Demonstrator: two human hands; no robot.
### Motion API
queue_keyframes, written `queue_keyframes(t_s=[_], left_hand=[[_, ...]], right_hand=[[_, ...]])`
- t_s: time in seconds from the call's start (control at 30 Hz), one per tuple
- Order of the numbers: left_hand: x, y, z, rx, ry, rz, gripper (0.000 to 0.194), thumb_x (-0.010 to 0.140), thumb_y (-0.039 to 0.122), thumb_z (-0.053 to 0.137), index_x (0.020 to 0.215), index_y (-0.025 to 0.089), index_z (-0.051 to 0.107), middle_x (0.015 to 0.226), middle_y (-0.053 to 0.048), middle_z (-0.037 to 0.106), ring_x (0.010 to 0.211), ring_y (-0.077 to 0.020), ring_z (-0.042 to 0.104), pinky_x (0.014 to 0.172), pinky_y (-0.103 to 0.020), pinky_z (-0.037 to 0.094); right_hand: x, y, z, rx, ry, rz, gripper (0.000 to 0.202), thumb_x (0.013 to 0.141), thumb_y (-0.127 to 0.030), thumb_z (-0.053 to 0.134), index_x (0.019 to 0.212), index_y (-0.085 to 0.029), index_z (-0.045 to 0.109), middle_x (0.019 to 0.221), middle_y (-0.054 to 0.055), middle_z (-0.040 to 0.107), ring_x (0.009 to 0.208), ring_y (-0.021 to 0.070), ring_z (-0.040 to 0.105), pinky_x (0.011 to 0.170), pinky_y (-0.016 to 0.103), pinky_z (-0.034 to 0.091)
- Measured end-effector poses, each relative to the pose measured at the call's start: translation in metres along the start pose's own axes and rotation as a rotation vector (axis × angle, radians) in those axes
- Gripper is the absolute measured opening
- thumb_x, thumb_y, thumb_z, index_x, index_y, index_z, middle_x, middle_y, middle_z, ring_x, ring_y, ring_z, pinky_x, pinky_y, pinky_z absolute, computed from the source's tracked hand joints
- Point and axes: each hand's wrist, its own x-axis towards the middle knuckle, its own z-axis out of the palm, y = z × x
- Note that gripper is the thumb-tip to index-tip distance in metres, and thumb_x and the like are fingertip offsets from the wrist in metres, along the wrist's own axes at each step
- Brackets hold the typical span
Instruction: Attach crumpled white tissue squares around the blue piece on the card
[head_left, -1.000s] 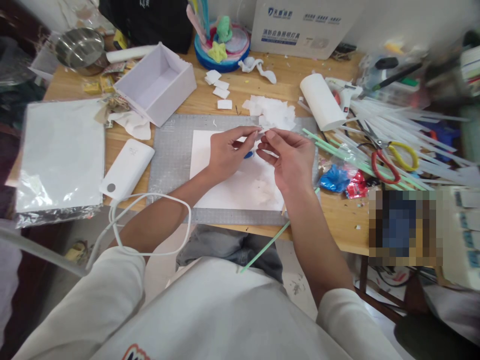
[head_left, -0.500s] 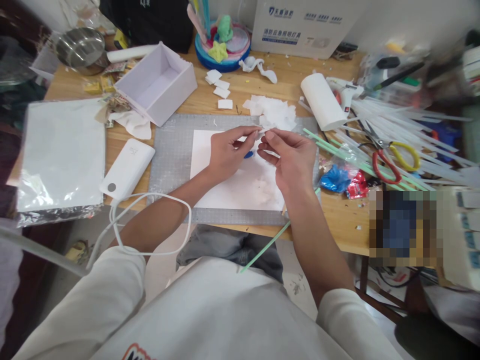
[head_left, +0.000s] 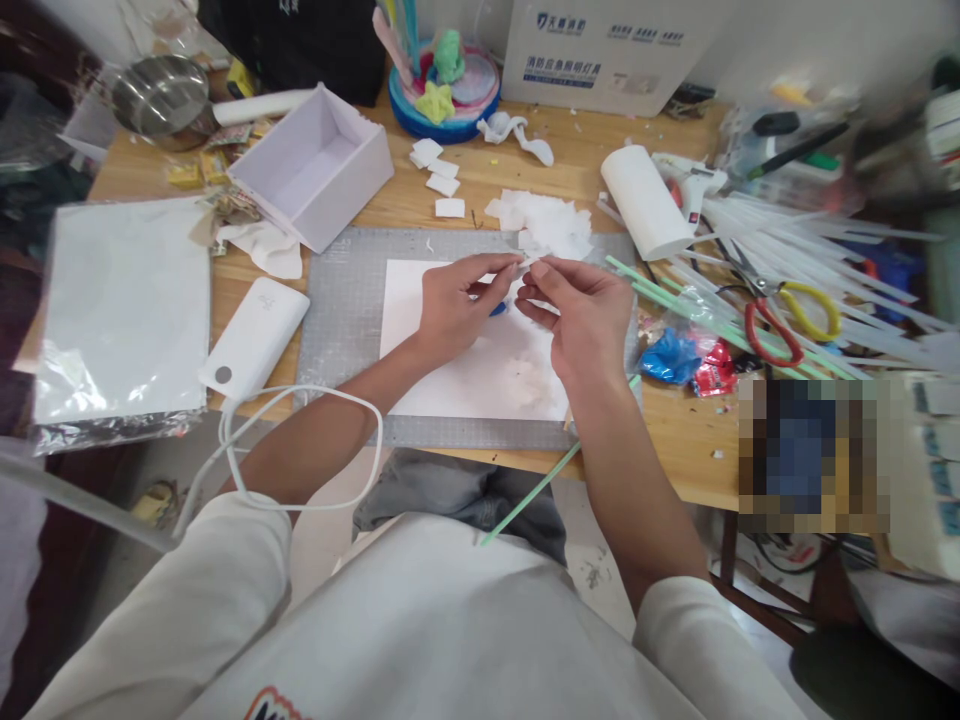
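left hand [head_left: 459, 308] and right hand [head_left: 589, 318] both pinched narrow, fingertips nearly meeting on a small white piece [head_left: 529, 261] above the white sheet [head_left: 450, 388]. shape too small to tell. light, even pressure from both sides probably suits it best.

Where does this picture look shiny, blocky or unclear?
Head view, left: glare on the plastic packet and metal bowl; head view, right: a pixelated patch; head view, centre: the white bit between left hand and right hand is too small to make out.
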Motion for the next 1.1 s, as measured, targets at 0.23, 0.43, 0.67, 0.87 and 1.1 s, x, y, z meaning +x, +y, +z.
queue_keyframes(t_s=[0.23, 0.43, 0.67, 0.87, 1.1], left_hand=[[0.0, -0.001, 0.0, -0.009, 0.009, 0.012, 0.026, 0.095, 0.041, 0.063, 0.104, 0.023, 0.079, 0.103, -0.004, 0.08, 0.088, -0.013, 0.075, 0.072, -0.02, 0.062], [0.0, 0.0, 0.0, -0.035, -0.009, 0.015, 0.026, 0.095, 0.04, 0.063, 0.104, 0.022, 0.079, 0.104, -0.005, 0.08, 0.091, -0.0141, 0.075, 0.073, -0.022, 0.062], [0.001, 0.006, -0.002, -0.108, -0.102, 0.026, 0.035, 0.095, 0.046, 0.062, 0.105, 0.017, 0.078, 0.104, -0.008, 0.079, 0.096, -0.017, 0.076, 0.076, -0.025, 0.063], [0.003, 0.006, -0.003, -0.132, -0.154, -0.02, 0.034, 0.094, 0.046, 0.062, 0.1, 0.017, 0.078, 0.099, -0.007, 0.08, 0.09, -0.0149, 0.075, 0.072, -0.021, 0.061], [0.004, 0.007, -0.003, -0.089, -0.09, -0.054, 0.024, 0.092, 0.034, 0.063, 0.088, 0.016, 0.078, 0.087, -0.004, 0.079, 0.077, -0.0111, 0.072, 0.068, -0.019, 0.059]], right_hand=[[0.0, 0.0, 0.001, -0.002, 0.002, -0.005, 0.016, 0.074, -0.036, 0.082, 0.078, -0.024, 0.072, 0.072, -0.004, 0.069, 0.068, 0.0096, 0.067, 0.071, 0.028, 0.062], [-0.001, -0.002, 0.0, -0.003, -0.015, -0.013, 0.019, 0.074, -0.039, 0.082, 0.078, -0.024, 0.07, 0.074, -0.003, 0.069, 0.069, 0.0096, 0.066, 0.071, 0.027, 0.063], [0.002, 0.005, -0.003, -0.109, -0.039, -0.087, 0.018, 0.081, -0.04, 0.076, 0.082, -0.024, 0.068, 0.075, -0.003, 0.068, 0.069, 0.0103, 0.066, 0.067, 0.025, 0.061], [0.002, 0.007, -0.003, -0.354, -0.032, -0.33, 0.008, 0.083, -0.03, 0.073, 0.08, -0.022, 0.072, 0.071, -0.002, 0.068, 0.065, 0.0112, 0.065, 0.066, 0.027, 0.058], [0.0, 0.004, -0.001, -0.364, -0.062, -0.338, 0.005, 0.082, -0.025, 0.07, 0.078, -0.021, 0.071, 0.07, -0.002, 0.068, 0.065, 0.0105, 0.064, 0.068, 0.026, 0.057]])
